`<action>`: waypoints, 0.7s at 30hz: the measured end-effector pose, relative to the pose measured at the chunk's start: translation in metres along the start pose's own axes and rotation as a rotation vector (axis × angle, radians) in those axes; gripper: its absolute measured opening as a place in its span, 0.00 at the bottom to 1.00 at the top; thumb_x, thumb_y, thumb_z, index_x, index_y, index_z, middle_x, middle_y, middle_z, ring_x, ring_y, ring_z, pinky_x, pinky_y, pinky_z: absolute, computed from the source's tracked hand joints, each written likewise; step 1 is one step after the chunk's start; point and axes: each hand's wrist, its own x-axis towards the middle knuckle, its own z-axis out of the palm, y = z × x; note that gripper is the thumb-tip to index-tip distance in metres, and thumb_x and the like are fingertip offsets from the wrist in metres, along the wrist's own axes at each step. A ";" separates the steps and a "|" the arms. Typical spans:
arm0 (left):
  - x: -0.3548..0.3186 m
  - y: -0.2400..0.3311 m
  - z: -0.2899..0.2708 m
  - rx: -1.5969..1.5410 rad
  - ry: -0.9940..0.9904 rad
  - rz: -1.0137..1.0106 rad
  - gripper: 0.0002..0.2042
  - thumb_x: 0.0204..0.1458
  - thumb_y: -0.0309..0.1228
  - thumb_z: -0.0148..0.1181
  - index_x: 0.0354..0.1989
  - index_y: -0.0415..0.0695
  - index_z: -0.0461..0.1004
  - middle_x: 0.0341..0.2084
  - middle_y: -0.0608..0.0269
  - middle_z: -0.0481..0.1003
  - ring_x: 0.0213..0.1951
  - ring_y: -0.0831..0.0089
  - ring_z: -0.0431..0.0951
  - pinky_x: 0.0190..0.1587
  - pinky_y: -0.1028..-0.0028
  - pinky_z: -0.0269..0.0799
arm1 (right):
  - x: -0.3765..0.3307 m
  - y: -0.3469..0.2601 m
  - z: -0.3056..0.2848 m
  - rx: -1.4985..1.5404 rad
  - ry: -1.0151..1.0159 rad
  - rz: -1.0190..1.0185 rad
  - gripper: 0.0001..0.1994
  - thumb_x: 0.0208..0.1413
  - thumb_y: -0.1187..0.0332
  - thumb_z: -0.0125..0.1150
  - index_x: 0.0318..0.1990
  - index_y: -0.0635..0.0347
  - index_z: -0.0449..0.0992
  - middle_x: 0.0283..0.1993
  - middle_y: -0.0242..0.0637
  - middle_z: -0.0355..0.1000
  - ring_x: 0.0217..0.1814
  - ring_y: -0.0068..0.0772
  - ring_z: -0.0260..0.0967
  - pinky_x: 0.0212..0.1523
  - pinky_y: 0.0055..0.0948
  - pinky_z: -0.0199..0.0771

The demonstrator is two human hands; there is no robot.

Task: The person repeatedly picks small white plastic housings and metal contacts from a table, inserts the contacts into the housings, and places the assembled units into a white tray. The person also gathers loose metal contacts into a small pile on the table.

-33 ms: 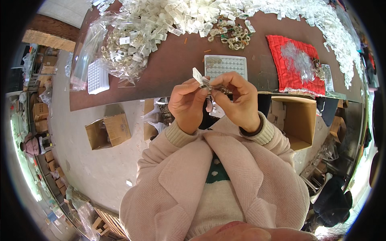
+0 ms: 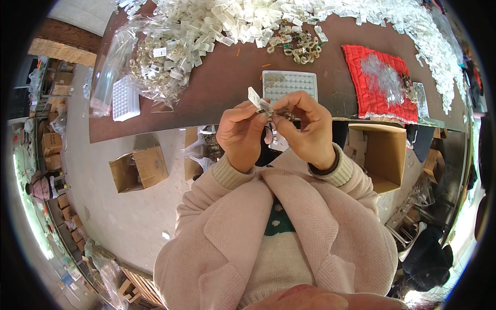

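Observation:
Just in front of my chest, at the table's near edge, both hands meet over one small piece. My left hand (image 2: 241,135) is closed, pinching a small white tag (image 2: 253,97) that sticks up between thumb and fingers. Under the tag a small glinting part is mostly hidden by fingertips. Thumb and forefinger of my right hand (image 2: 310,129) are pressed together right beside it; what they grip is too small to make out. Just beyond the hands lies a white tray (image 2: 311,78) with rows of round hollows, a few small pieces at its upper left.
A heap of clear and white plastic pieces (image 2: 227,20) spans the far side. Ring-shaped pieces (image 2: 305,49) lie nearer. At left, a full plastic bag (image 2: 160,67) adjoins stacked white trays (image 2: 125,101). A red cloth (image 2: 361,103) lies right; cardboard boxes (image 2: 385,155) stand below.

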 end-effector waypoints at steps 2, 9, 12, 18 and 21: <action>0.001 -0.001 0.000 0.030 -0.020 0.030 0.12 0.59 0.12 0.56 0.48 0.38 0.68 0.48 0.46 0.76 0.35 0.74 0.79 0.24 0.78 0.76 | 0.003 -0.005 -0.006 -0.124 -0.052 -0.065 0.09 0.57 0.86 0.59 0.43 0.67 0.72 0.40 0.35 0.75 0.38 0.19 0.74 0.40 0.20 0.76; -0.002 0.003 -0.003 -0.267 0.106 -0.216 0.08 0.61 0.20 0.59 0.46 0.40 0.68 0.45 0.46 0.79 0.44 0.65 0.82 0.49 0.68 0.79 | 0.012 0.004 -0.012 0.309 -0.129 0.234 0.10 0.56 0.81 0.66 0.41 0.63 0.71 0.36 0.31 0.75 0.36 0.18 0.75 0.35 0.17 0.74; -0.002 0.004 -0.006 -0.386 0.136 -0.317 0.07 0.63 0.24 0.58 0.46 0.41 0.69 0.44 0.48 0.79 0.41 0.66 0.81 0.46 0.68 0.79 | 0.010 0.023 -0.005 0.441 -0.160 0.216 0.11 0.58 0.81 0.65 0.44 0.63 0.69 0.38 0.34 0.75 0.36 0.21 0.76 0.35 0.21 0.77; 0.002 0.000 -0.014 -0.425 0.194 -0.402 0.08 0.63 0.24 0.58 0.48 0.45 0.69 0.44 0.50 0.78 0.37 0.68 0.79 0.31 0.71 0.78 | 0.003 0.048 -0.005 0.315 -0.097 0.126 0.09 0.62 0.79 0.61 0.48 0.67 0.71 0.42 0.37 0.77 0.36 0.25 0.75 0.36 0.26 0.79; 0.007 -0.001 -0.028 -0.263 0.227 -0.299 0.08 0.64 0.26 0.57 0.49 0.46 0.71 0.46 0.51 0.78 0.43 0.65 0.80 0.53 0.61 0.75 | 0.013 0.046 -0.028 -0.389 0.115 -0.058 0.06 0.58 0.80 0.63 0.43 0.64 0.78 0.38 0.35 0.78 0.34 0.22 0.74 0.36 0.24 0.75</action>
